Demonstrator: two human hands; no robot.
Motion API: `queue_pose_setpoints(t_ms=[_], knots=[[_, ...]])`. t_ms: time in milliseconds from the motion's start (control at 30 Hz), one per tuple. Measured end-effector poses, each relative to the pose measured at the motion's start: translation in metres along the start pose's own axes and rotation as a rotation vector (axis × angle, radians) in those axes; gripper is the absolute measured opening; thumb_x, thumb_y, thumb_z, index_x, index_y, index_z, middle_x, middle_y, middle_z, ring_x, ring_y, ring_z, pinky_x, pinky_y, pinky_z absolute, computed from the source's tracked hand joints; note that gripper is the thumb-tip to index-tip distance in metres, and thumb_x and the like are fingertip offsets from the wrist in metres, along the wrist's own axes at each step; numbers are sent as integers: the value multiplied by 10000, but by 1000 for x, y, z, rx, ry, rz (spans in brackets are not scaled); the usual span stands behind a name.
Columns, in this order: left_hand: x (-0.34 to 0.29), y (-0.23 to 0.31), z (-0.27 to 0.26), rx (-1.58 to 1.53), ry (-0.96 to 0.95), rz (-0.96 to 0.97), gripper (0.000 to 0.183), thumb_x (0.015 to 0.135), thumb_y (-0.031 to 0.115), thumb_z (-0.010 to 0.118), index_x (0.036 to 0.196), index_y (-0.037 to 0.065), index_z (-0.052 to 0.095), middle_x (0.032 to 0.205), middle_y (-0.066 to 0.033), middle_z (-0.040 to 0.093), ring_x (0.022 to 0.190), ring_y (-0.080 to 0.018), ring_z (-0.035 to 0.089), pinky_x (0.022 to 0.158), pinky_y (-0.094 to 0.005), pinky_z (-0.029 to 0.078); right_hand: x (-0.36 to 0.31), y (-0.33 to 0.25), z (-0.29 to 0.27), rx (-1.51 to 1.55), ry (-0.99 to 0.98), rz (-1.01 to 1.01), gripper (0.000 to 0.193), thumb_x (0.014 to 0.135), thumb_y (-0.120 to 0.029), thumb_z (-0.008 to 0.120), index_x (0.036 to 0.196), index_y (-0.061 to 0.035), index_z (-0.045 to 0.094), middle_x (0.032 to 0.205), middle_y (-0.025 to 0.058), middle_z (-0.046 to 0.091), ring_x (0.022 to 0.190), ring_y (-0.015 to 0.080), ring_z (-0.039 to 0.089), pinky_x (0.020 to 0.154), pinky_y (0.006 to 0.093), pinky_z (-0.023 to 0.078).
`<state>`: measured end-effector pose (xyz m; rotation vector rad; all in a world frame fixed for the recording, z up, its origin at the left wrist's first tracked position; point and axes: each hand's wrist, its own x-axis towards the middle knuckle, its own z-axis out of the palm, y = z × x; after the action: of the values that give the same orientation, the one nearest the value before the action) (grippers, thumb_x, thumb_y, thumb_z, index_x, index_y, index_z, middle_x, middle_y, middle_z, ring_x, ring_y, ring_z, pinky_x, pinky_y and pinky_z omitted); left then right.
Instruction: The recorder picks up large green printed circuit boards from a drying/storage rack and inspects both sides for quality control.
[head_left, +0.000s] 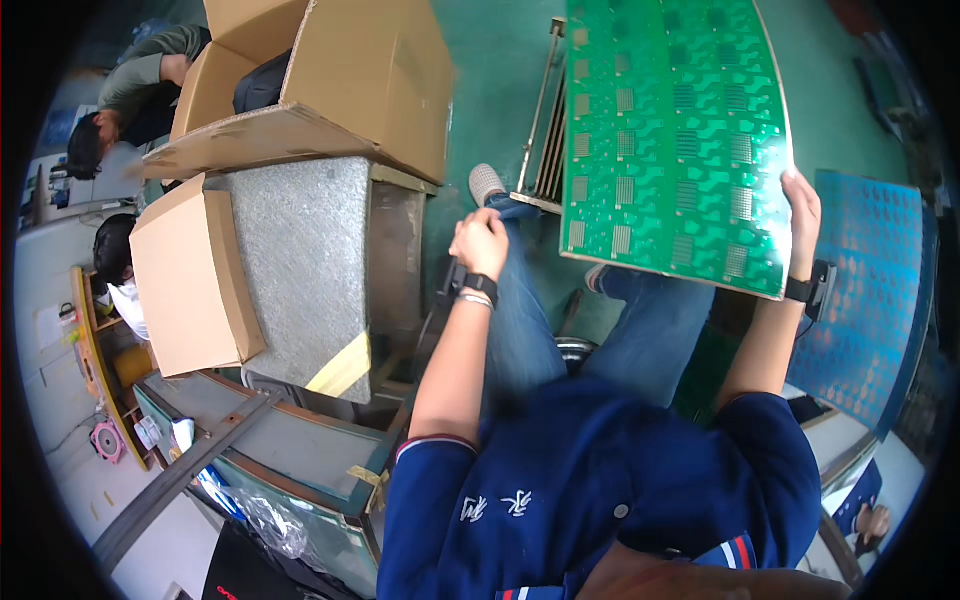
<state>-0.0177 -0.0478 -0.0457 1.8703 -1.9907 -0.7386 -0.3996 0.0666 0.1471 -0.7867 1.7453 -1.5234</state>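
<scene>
A large green circuit board panel [670,150], covered in rows of pale pads and traces, is held up in front of me on the right. My right hand [803,215] grips its right edge, with the thumb and fingers against the side. My left hand [480,243] is curled closed above my left knee, well apart from the panel, and no object shows in it. Just left of the panel, and partly hidden by it, a slatted metal rack [540,125] stands on the floor.
At my left, a speckled grey-topped stand [305,260] bears an open cardboard box [390,80] and a cardboard piece [190,285]. Blue patterned panels [865,290] stand at the right. Another person [140,85] bends over at the far left. A metal bar [180,480] crosses the lower left.
</scene>
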Motion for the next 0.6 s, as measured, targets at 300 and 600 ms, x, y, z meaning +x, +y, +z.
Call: queue_pose_setpoints(t_ms=[300,600], knots=[[6,100,-81,-1860,-608,-103,536,948,497,316,1205,59,488,1176,-103,549,1103,-228,510,915,-406,427,-103,-26,-21,342,-131,-65,409,904,-194,431,1179,101,496,1071,139,608,941,192,597,849,276,452],[-14,121,-127,-1788,-550,61,369,946,342,446,1194,74,500,1072,-100,613,880,-225,637,719,-382,560,-132,-23,-16,300,-128,-118,448,899,-193,473,1243,93,458,1151,127,575,997,165,562,877,275,427]])
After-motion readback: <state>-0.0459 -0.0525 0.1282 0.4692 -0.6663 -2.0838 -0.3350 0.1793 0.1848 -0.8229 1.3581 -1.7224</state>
